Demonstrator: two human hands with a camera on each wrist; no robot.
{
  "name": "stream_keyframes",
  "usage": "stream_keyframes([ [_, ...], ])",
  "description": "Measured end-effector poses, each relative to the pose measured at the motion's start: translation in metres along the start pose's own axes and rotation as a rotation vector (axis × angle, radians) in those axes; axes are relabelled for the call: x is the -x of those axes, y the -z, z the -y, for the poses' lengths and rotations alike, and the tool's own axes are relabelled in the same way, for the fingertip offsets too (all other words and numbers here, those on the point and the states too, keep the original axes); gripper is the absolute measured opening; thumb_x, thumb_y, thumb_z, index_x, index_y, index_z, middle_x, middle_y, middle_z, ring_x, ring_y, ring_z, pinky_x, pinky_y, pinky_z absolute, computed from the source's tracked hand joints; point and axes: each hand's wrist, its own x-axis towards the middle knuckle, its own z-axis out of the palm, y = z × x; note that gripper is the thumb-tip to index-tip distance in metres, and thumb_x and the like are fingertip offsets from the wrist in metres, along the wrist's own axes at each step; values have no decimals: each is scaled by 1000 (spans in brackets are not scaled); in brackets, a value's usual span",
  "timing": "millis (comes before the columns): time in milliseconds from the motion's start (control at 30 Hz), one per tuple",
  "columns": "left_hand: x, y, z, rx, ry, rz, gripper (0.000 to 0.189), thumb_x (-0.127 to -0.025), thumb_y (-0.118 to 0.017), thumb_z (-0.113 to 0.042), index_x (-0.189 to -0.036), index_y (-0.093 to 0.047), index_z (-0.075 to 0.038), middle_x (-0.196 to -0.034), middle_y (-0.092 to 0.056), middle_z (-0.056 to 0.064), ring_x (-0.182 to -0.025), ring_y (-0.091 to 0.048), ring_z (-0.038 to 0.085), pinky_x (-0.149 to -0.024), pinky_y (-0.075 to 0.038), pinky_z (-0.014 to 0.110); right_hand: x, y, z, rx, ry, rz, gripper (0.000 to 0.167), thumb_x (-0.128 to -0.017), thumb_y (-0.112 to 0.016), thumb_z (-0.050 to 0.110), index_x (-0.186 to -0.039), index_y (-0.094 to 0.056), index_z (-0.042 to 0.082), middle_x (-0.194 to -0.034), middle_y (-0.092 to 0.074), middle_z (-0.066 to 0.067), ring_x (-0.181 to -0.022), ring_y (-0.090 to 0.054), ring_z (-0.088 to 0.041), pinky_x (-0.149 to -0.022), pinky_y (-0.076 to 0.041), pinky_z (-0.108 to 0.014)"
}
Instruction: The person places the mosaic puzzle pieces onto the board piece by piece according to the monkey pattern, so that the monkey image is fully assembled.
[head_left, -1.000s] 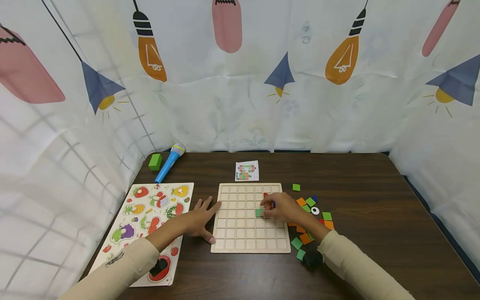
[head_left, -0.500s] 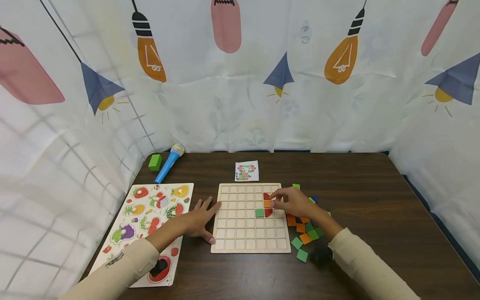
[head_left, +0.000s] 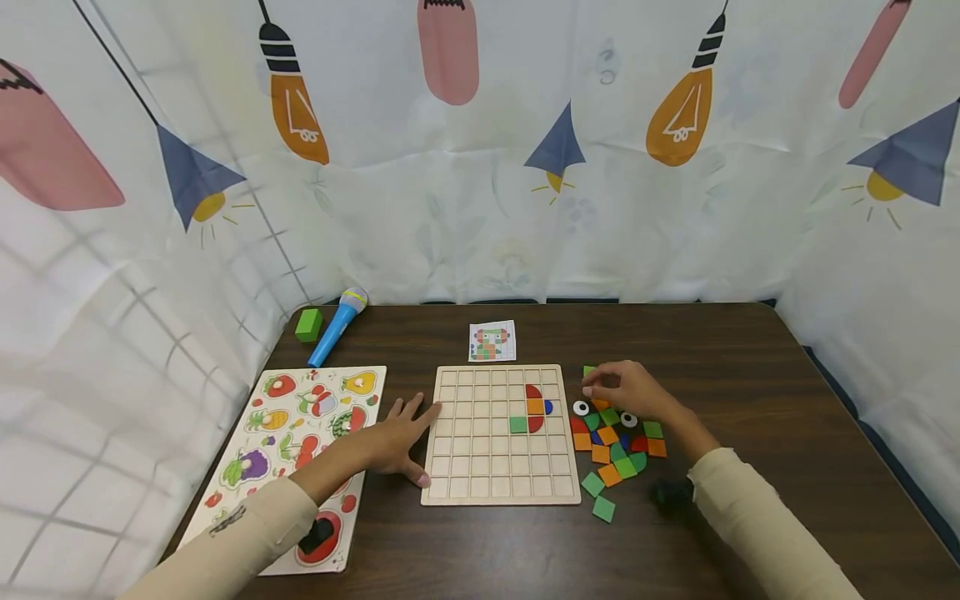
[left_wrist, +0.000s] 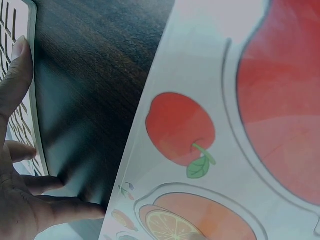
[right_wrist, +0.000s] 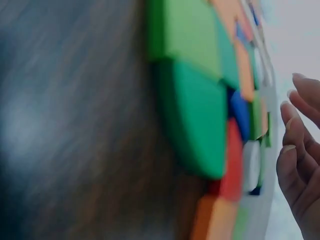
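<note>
A wooden grid board (head_left: 480, 467) lies mid-table. My left hand (head_left: 393, 440) has its fingers spread; in the left wrist view its thumb rests on the board's edge. On the board sit a green square tile (head_left: 518, 425), an orange square tile (head_left: 535, 407) between two rounded red tiles, and a small rounded blue tile (head_left: 548, 407). Right of the board my right hand (head_left: 633, 390) hovers above loose coloured tiles (head_left: 626, 467), among them two black-and-white eye tiles (head_left: 581, 408). Its fingers bend loosely, and the right wrist view shows nothing between them.
Behind the board lies a small printed pattern card (head_left: 492, 342). To the left is a fruit picture board (head_left: 262, 450), partly under my left forearm. A blue toy microphone (head_left: 337, 328) and a green block (head_left: 308, 325) lie at the back left. Curtains hang around the table.
My right hand has moved from the board rightward to above the loose tiles. The blue tile its fingers were at now shows uncovered on the board. My left hand has stayed put.
</note>
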Motion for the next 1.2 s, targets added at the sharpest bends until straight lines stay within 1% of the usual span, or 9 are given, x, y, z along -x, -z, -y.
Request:
stream_keyframes([
  [100,0,0,0,-1,0,1,112,-75,-87,-43,-160,-21,-11,-165,-10,27,-149,-8,58,-107,-36,68,4,0,-4,16,-8,35,20,-94,-72,29,-108,-77,16,-105,-72,0,-86,-59,-15,-75,-51,-29],
  [167,1,0,-1,0,0,1,112,-75,-87,-43,-161,-21,-11,-165,-10,27,-149,-8,58,-107,-36,68,5,-1,-5,30,2,52,21,-93,-73,29,-109,-77,16,-105,-71,0,-83,-57,-14,-71,-50,-27],
  [300,1,0,0,0,-2,0,112,-75,-86,-43,-161,-20,-12,-165,-9,27,-149,-8,58,-106,-36,68,7,-4,-2,65,64,50,19,-91,-75,28,-107,-79,17,-94,-67,5,-78,-54,-12,-68,-47,-24],
  [400,1,-1,0,-2,-2,0,112,-75,-86,-43,-161,-20,-12,-165,-9,27,-149,-8,58,-106,-36,68,6,-5,1,97,92,49,19,-90,-77,27,-106,-80,17,-90,-64,8,-78,-52,-11,-69,-46,-24],
  [467,1,-1,1,-6,-3,1,112,-76,-86,-44,-161,-20,-12,-165,-9,27,-149,-8,58,-106,-36,68,5,-6,2,112,86,55,19,-90,-77,28,-106,-80,17,-89,-62,8,-78,-51,-10,-69,-46,-24],
  [733,0,-1,1,-16,7,13,113,-75,-85,-45,-161,-19,-13,-166,-8,26,-149,-7,57,-107,-37,67,0,-8,9,167,59,92,17,-90,-76,30,-102,-81,18,-96,-66,5,-83,-54,-11,-77,-50,-30],
  [1033,-2,-3,3,-17,-1,6,114,-74,-86,-46,-161,-19,-13,-166,-8,27,-149,-7,57,-108,-35,67,-5,-5,11,168,25,148,19,-90,-76,32,-102,-81,18,-99,-66,3,-87,-55,-13,-81,-51,-33],
  [1200,-1,-2,2,-22,-2,5,113,-75,-85,-46,-161,-20,-12,-166,-8,27,-149,-7,58,-108,-35,67,-6,-5,12,160,29,182,18,-91,-75,31,-101,-79,17,-100,-66,2,-88,-55,-15,-84,-52,-35],
])
